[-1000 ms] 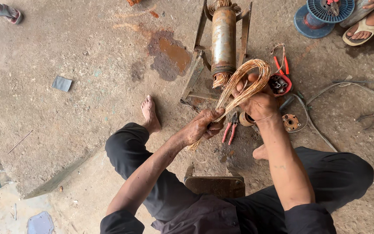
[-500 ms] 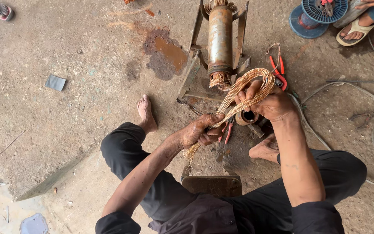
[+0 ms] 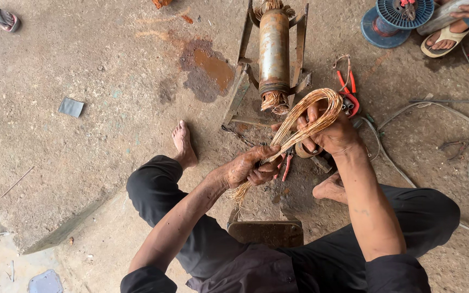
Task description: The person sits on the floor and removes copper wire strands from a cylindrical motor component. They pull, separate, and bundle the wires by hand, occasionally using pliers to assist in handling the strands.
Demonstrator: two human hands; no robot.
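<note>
A bundle of copper wire strands (image 3: 305,116) is bent into a loop between my two hands. My left hand (image 3: 248,167) grips the lower end, where the loose ends fan out below the fist. My right hand (image 3: 329,133) holds the looped upper part, fingers through the bend. Just beyond the loop lies a rusty cylindrical motor core (image 3: 274,46) in a metal frame (image 3: 242,81), with more copper wire sticking out of its near end. I sit with my bare feet on the concrete floor.
Red-handled pliers (image 3: 347,92) lie right of the frame. A blue spool (image 3: 394,19) and another person's sandalled foot (image 3: 443,38) are at top right. Cables (image 3: 462,116) run along the right. A low metal stool (image 3: 266,232) sits between my legs.
The view has shifted slightly. My hands keep hold of the wire loop and have drawn a little nearer to me, away from the motor core.
</note>
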